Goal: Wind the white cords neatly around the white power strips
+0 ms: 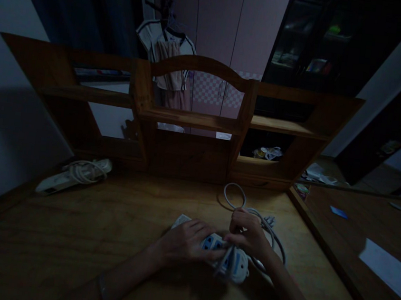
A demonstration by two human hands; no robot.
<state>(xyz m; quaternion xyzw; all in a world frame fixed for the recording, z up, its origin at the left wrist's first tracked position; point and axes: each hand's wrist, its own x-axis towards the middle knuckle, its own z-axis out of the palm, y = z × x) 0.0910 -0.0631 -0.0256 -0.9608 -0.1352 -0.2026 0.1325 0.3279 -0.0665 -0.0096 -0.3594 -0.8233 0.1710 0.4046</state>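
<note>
A white power strip [227, 258] with blue sockets lies on the wooden desk [112, 236] in front of me. My left hand [187, 241] rests on top of the strip, fingers curled over it and holding it down. My right hand [249, 234] is closed on the strip's grey-white cord [234, 196], which is looped around the strip and arcs away toward the back of the desk. The plug [270, 220] lies just beyond my right hand.
A second white power strip [72, 175] with its cord bundled on top lies at the desk's back left. A wooden shelf unit [192, 120] rises along the back edge. The desk's right edge drops to a floor with papers [386, 270]. The room is dim.
</note>
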